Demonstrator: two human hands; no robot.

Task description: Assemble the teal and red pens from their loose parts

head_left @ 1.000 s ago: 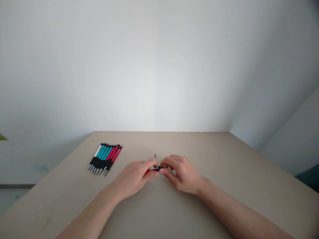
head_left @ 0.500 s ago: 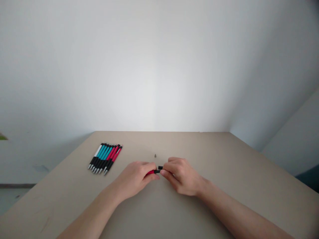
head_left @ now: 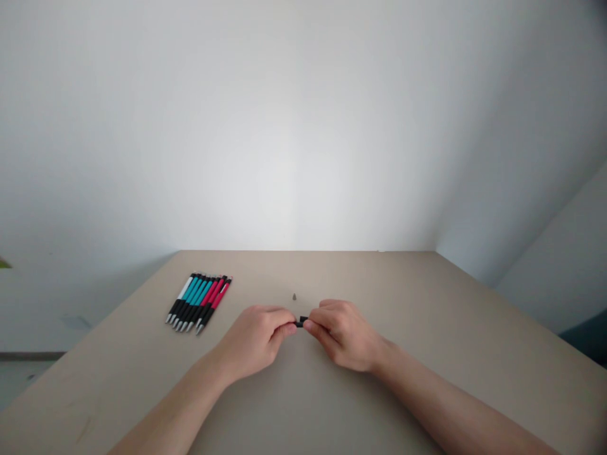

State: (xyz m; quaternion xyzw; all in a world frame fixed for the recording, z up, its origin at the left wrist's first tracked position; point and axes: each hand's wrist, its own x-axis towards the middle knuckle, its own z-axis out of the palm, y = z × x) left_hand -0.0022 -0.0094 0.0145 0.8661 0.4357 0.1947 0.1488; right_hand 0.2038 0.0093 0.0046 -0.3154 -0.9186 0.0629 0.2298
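Observation:
My left hand is closed, thumb and fingers pinching a pen whose red barrel is now hidden by them. A short black part of that pen shows between the two hands and runs to my right fingertips. My right hand is also closed, with a second black piece, which looks like a pen grip, poking out past its index finger. Just beyond the hands, a small grey cone-shaped pen tip stands on the table.
On the left of the beige table, several pens lie side by side, white, teal and red with black grips and silver tips. A white wall rises behind the table's far edge.
My left thumb and fingers have closed in over the red barrel, which showed before and is now covered. The right hand has barely moved.

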